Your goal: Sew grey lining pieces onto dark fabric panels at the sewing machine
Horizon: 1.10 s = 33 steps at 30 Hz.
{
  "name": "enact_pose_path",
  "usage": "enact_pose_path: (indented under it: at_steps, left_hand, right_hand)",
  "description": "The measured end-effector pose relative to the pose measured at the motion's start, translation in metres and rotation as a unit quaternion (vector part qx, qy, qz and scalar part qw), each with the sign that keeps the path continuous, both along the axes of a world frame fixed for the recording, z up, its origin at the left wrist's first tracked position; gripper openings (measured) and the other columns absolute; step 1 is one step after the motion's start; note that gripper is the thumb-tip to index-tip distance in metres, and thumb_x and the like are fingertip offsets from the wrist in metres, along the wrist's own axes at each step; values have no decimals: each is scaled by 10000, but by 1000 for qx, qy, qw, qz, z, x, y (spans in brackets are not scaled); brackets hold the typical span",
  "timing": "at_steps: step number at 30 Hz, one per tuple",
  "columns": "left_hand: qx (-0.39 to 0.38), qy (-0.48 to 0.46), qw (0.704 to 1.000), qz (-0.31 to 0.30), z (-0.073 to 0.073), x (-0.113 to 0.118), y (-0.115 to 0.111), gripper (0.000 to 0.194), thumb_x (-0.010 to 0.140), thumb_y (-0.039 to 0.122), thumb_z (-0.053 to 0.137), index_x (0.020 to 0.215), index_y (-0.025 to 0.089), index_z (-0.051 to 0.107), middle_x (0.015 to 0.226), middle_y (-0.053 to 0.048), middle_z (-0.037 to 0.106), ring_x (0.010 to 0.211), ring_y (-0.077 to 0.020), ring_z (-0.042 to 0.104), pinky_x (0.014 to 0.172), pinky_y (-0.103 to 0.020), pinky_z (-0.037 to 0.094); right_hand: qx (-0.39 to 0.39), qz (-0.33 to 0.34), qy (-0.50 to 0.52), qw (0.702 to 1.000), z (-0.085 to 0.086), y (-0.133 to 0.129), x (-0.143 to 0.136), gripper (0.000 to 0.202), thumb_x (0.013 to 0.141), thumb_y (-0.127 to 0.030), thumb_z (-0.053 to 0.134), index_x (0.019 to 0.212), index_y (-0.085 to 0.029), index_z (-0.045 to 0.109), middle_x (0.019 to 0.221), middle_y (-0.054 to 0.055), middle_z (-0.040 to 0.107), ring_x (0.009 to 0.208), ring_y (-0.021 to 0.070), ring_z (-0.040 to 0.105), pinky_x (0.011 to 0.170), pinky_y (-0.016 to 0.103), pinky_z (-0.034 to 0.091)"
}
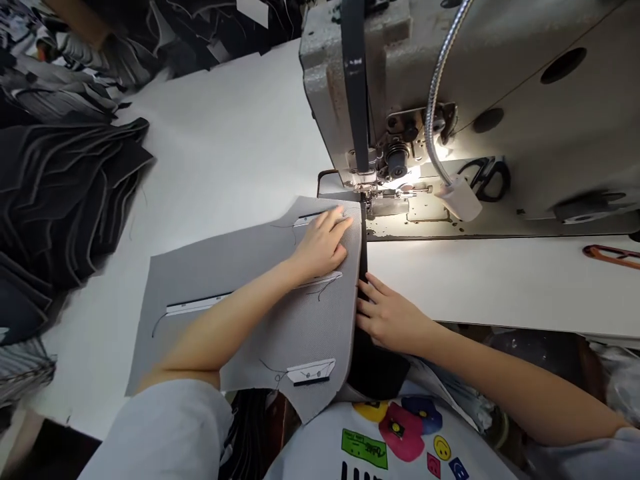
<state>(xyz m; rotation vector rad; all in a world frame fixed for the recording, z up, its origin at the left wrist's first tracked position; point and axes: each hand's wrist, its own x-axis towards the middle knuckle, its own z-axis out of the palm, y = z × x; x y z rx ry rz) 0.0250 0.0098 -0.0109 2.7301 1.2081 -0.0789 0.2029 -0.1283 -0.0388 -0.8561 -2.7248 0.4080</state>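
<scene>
White surface [230,127], dark cloth stack [65,193] along its left side, more folded cloth heaped at top left. At right, grey sewing machine [520,87] over metal bed plate [440,229]. Lamp hose [435,87] curving down in front, white lamp head [461,199] above the plate, bright light around the needle area. Black-handled scissors [493,179] on the plate just behind lamp head. Orange tool [613,255] at far right of surface.

Grey fabric panel [270,333] mostly flat on surface, left of the machine, far right corner just beside the presser foot [369,200]. Near corner out past surface's front edge, next to printed shirt [330,453]. Carries white strips with dark edging: near strip [310,371] toward the shirt, far strip [307,219] partly under left fingers, left strip [197,305] running in under left forearm. Loose dark threads at the strips. Black fabric [377,370] along panel's right edge, down to the lap.

Left grip [323,243] palm down on panel near its far right corner, fingers fanned, nothing pinched. Right grip [390,317] at panel's right edge, fingertips against black fabric; thumb hidden, can't tell if pinching.
</scene>
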Motion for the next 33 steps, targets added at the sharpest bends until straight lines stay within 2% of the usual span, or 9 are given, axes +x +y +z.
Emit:
enact_pose_path:
  at_steps: [2,6,10,12,16,19,21,25,33]
  left_hand:
    - [36,-28,999,14,-3,6,-4,557,849,189,412,1391,106,506,1508,-159,386,1348,-322,377,1145,-474,294]
    - [11,-44,997,-66,-7,12,7,493,933,272,333,1361,156,550,1350,-111,564,1265,-284,453,1123,-445,321]
    - [1,1,1000,17,-7,15,25,603,957,374,334,1502,119,364,1570,-110,352,1453,-369,219,1188,-556,164]
    - [-22,11,999,39,-6,20,27,636,952,357,339,1531,98,294,1611,-116,263,1476,-371,176,1201,-554,147]
    - [-48,0,998,45,-6,25,18,627,917,215,317,1532,93,286,1625,-103,226,1504,-319,146,1229,-501,134]
    - [-53,1,999,10,-4,23,8,637,896,186,323,1525,90,300,1631,-99,206,1513,-302,120,1239,-498,111]
    - [-55,-6,998,-9,-3,22,4,626,892,187,328,1512,98,335,1627,-96,223,1510,-295,138,1237,-494,132]
    - [-26,-49,998,18,-6,24,5,537,954,257,297,1458,135,437,1574,-80,357,1471,-273,257,1221,-471,205]
    - [-16,-66,997,32,-11,33,6,526,987,288,280,1471,135,418,1555,-86,390,1456,-281,288,1213,-492,226]
  right_hand:
    - [-13,-4,-10,1000,0,-1,-2,365,836,-297,669,1171,-154,692,1218,144,643,1335,383,413,1159,619,249]
    - [0,-12,-10,1000,-2,-4,-6,334,843,-265,639,1145,-139,708,1179,154,660,1312,393,437,1148,633,259]
    - [-5,-10,4,1000,-1,0,-6,308,849,-270,624,1103,-127,723,1119,156,680,1285,386,467,1141,641,276]
    - [-18,-26,5,999,0,8,-5,326,829,-289,645,1102,-126,719,1131,158,674,1301,390,449,1145,662,255]
    - [2,-95,7,995,-2,25,-2,287,862,-212,610,1111,-112,713,1260,186,611,1369,405,376,1149,646,262]
    - [23,-65,28,997,-5,28,1,307,883,-154,578,1163,-113,696,1261,180,609,1362,370,407,1162,560,304]
    - [29,-57,38,997,-7,25,3,325,874,-152,592,1184,-129,687,1252,171,613,1351,362,426,1155,552,323]
    - [37,-81,42,995,-6,21,4,347,837,-152,628,1180,-135,684,1291,175,597,1371,361,409,1137,546,360]
    - [33,-74,34,996,-1,25,6,348,815,-158,647,1158,-122,691,1276,177,606,1345,366,440,1143,539,360]
